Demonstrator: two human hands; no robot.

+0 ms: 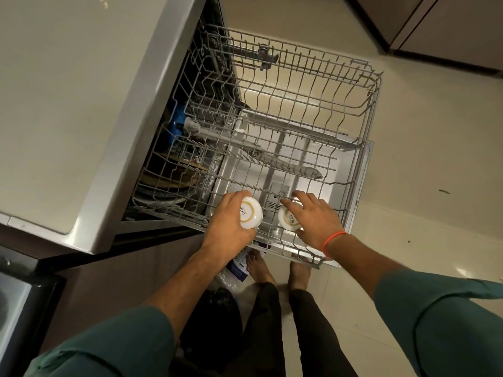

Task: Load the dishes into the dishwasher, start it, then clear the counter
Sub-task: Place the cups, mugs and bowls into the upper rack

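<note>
Left hand [227, 217] grips one upturned white ceramic cup [251, 212]; right hand [313, 216] grips another [289, 219], over grey wire upper rack [364, 170]. Risk: cups seated off the tines could tip and chip.

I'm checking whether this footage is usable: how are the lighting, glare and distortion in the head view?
Head view: dim warm indoor light; soft glare patches on the glossy cream floor tiles; wide-angle bending curves the pulled-out grey wire dishwasher rack; both hands, left hand and right hand, and the white upturned cups look sharp.
</note>
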